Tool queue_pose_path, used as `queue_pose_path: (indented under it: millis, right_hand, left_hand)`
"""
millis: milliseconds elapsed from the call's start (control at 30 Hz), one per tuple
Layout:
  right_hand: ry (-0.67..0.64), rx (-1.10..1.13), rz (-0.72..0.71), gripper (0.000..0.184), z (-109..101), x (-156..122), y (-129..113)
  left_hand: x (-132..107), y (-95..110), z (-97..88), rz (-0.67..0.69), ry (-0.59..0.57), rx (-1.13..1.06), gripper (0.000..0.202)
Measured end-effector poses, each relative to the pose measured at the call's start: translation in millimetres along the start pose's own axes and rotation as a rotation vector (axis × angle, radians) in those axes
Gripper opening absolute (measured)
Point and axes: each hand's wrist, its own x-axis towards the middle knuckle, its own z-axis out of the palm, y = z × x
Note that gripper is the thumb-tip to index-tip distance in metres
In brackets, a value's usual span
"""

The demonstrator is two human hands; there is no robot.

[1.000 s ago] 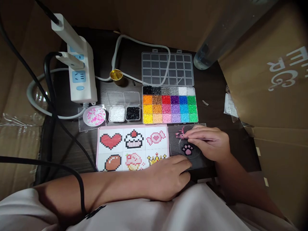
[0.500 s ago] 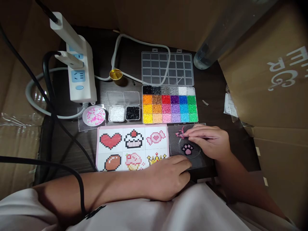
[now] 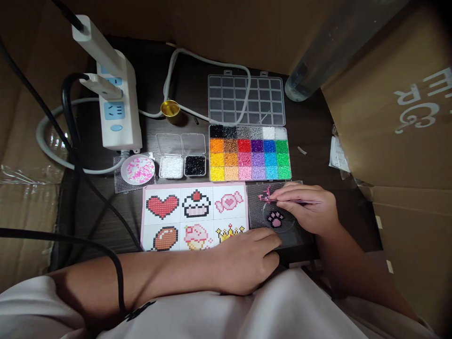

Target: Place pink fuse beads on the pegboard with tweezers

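My right hand is closed around pink tweezers, their tips pointing left over a clear pegboard. At the tips stands a partly hidden pink bead figure. Below it on the pegboard lies a paw print of black and pink beads. My left hand rests curled at the table's front edge, its fingertips turned under; whether it holds anything is hidden. Its forearm covers the lower edge of the pattern sheet, which shows a heart, a cupcake, a candy and other pixel pictures.
Behind the sheet sits a sorted bead box with its lid folded back. Left of it are small boxes of white beads and black beads, a bead dish, a gold cup and a power strip. Cardboard walls enclose the table.
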Motion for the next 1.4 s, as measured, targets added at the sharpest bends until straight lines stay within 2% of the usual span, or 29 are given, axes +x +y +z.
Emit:
queue_pose_path:
  millis: [233,467,1067,1400]
  right_hand:
    - [0.011,0.004,0.009,0.032,-0.5,-1.3,0.7]
    - [0.081,0.002,0.085,0.033,-4.4,-2.1,-6.6]
    - [0.042,-0.04,0.12,0.021,-6.3,-1.6,-7.5]
    - [0.058,-0.001,0.067,0.026,-3.5,-2.7,-5.1]
  left_hand:
    - [0.2,0.4,0.3,-0.007,-0.01,-0.004,0.013]
    - [-0.4,0.6,-0.3,-0.011,-0.017,-0.007,0.013]
    - [-0.1,0.2,-0.4,-0.011,-0.034,-0.015,0.015]
    - [0.5,1.0,1.3,-0.014,-0.013,-0.015,0.012]
